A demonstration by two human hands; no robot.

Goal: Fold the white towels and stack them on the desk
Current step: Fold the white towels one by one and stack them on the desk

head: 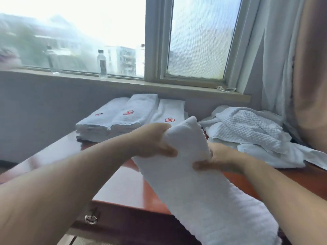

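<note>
A long white towel [200,188], folded into a narrow strip, hangs from above the desk down past its front edge. My left hand [152,140] grips its upper left side. My right hand [219,160] pinches its right edge a little lower. Three stacks of folded white towels [127,117] with red flower logos stand side by side at the back of the reddish wooden desk [120,184]. A heap of unfolded white towels [251,133] lies at the back right.
Two clear water bottles [102,64] stand on the window sill above the stacks, and a glass ashtray [226,89] sits at the sill's right end. White and beige curtains [286,68] hang at the right. A drawer with a metal handle [90,219] shows under the desk's front edge.
</note>
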